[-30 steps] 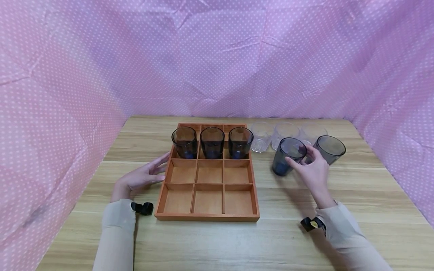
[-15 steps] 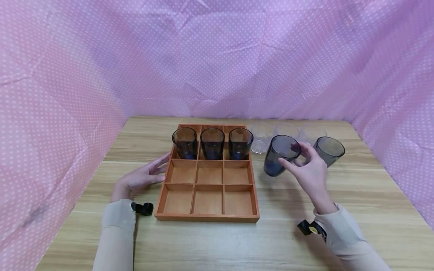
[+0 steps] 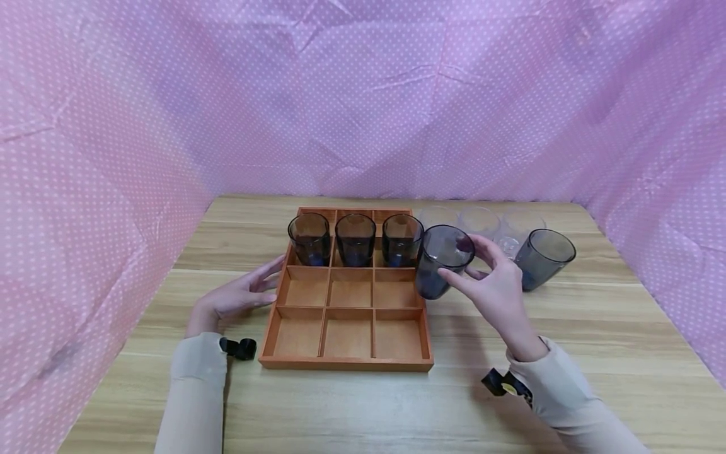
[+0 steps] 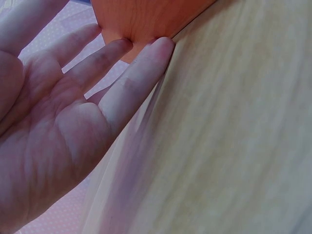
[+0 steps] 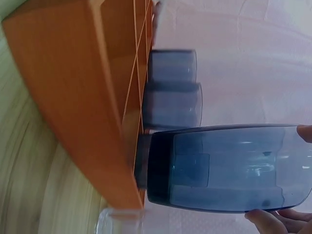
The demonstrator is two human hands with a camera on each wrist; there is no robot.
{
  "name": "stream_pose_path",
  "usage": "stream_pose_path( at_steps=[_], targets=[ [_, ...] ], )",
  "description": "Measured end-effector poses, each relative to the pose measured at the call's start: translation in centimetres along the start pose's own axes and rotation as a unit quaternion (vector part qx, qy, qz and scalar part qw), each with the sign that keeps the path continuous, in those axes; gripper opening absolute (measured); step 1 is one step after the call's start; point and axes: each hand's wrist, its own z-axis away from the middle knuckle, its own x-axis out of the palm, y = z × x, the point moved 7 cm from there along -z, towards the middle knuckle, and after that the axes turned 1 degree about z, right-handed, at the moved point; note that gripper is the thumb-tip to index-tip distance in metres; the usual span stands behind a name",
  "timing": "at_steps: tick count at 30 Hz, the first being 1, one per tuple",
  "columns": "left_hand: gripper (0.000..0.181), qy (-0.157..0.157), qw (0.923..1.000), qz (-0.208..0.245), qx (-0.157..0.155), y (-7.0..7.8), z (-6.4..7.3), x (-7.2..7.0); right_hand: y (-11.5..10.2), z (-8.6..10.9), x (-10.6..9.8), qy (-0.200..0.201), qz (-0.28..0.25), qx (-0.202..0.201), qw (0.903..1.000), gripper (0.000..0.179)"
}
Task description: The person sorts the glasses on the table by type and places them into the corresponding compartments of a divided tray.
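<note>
In the head view my right hand [image 3: 493, 284] grips a smoky grey glass [image 3: 441, 265] near its rim, thumb in front and fingers behind. That glass hangs tilted over the right edge of a wooden compartment tray [image 3: 346, 366], beside the middle row. The right wrist view shows the base of the held glass [image 5: 224, 168] level with the tray's top edge. Three dark glasses, among them a middle glass [image 3: 355, 243], stand side by side in the tray's back part. My left hand [image 3: 241, 295] touches the tray's left side with its fingers extended; fingertips [image 4: 158, 48] press the orange-brown wall.
Another smoky glass [image 3: 546, 258] stands on the wooden table [image 3: 482, 416] to the right. Behind the right hand are three clear glasses, including a middle clear glass [image 3: 479, 219], partly hidden. A pink dotted cloth [image 3: 363, 101] hangs around the table.
My right hand has carried the smoky glass leftward from beside the other smoky glass to the tray's right edge. The left hand and the tray have stayed in place.
</note>
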Motion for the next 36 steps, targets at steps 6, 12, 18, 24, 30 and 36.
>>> stream_pose_path(
  at_steps=[6, 12, 18, 24, 30, 36],
  targets=[
    [0.083, -0.002, 1.0000, -0.001, -0.001, 0.2, 0.0, 0.1, -1.1, 0.1, 1.8, -0.031, -0.007, -0.011, 0.9994, 0.067],
    [0.084, 0.008, 0.9998, 0.009, -0.014, 0.1, 0.0, 0.0, -2.3, 0.0, 3.8, -0.056, -0.022, -0.012, 0.9981, 0.068],
    [0.084, 0.015, 0.9995, 0.019, -0.019, 0.1, 0.1, 0.0, -3.2, -0.1, 5.8, -0.076, -0.062, -0.017, 0.9950, 0.067],
    [0.084, 0.012, 0.9999, 0.007, -0.005, 0.2, 0.0, 0.0, -4.1, 0.0, 7.4, -0.086, -0.075, -0.024, 0.9932, 0.068],
    [0.083, 0.001, 1.0000, 0.006, -0.002, 0.1, -0.1, 0.1, -5.0, 0.4, 8.9, -0.092, -0.075, -0.051, 0.9916, 0.067],
    [0.083, 0.003, 1.0000, 0.001, -0.003, 0.1, -0.1, 0.1, -5.9, 0.4, 10.3, -0.103, -0.081, -0.066, 0.9892, 0.067]
  ],
)
